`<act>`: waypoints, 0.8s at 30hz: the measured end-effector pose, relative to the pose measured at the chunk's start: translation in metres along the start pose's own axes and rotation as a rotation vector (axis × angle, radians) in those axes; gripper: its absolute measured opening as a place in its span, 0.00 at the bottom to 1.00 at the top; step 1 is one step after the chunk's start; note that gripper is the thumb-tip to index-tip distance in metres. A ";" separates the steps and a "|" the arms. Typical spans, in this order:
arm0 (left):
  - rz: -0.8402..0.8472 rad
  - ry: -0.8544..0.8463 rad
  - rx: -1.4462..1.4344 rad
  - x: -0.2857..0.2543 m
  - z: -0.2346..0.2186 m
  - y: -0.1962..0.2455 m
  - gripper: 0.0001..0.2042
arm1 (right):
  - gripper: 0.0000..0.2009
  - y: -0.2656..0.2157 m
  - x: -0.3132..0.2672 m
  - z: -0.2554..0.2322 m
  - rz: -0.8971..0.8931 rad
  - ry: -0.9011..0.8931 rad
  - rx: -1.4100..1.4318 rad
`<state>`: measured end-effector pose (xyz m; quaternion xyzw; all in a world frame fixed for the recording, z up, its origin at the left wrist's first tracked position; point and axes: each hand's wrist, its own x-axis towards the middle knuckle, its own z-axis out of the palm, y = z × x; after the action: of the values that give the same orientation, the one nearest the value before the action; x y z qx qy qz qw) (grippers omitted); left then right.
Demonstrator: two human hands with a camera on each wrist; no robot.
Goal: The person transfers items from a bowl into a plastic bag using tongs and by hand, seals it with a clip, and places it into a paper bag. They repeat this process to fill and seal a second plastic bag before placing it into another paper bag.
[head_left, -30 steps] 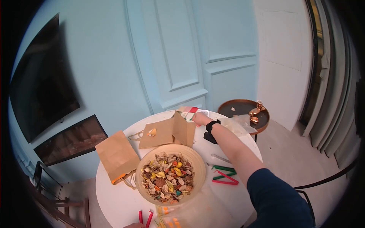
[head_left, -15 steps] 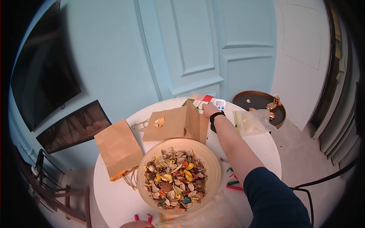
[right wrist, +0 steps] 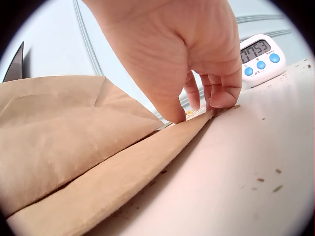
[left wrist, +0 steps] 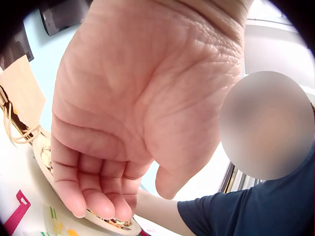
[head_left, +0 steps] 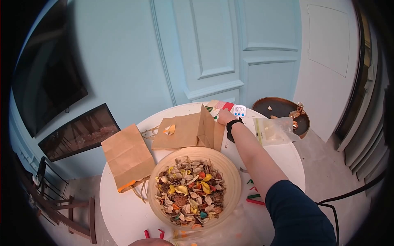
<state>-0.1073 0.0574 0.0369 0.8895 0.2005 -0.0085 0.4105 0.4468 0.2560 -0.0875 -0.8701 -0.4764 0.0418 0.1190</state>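
Observation:
At the far side of the table my right hand (head_left: 224,117) reaches down behind a folded brown paper bag (head_left: 180,130). Its thumb and curled fingertips (right wrist: 224,100) pinch at printed cards (head_left: 216,105) in red, pink and green, lying partly hidden by the hand and the bag. A white digital timer (head_left: 239,111) with blue buttons stands just beside it. My left hand (left wrist: 133,98) hangs at the near edge, palm bare and fingers loosely bent, holding nothing. In front of it is a wide shallow bowl (head_left: 232,172) filled with dried potpourri.
A second brown paper bag (head_left: 128,155) with cord handles lies left of the bowl. Clear plastic bags (head_left: 276,130) lie at the right and near edges. Red and green folding clips (head_left: 255,201) sit under my right forearm. A side table (head_left: 303,125) with copper ornaments stands beyond.
The head view has turned, so the table things sit differently in it. My right hand stays at the cards, with the timer now plainly visible beside it. The left hand remains at the near edge.

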 end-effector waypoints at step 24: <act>0.039 0.310 -0.228 0.025 -0.027 -0.001 0.17 | 0.11 -0.003 -0.002 -0.001 -0.231 0.059 -0.254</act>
<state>-0.0884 0.0871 0.0494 0.8317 0.2436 0.1595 0.4727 0.4434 0.2562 -0.0854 -0.8186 -0.5708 -0.0584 0.0259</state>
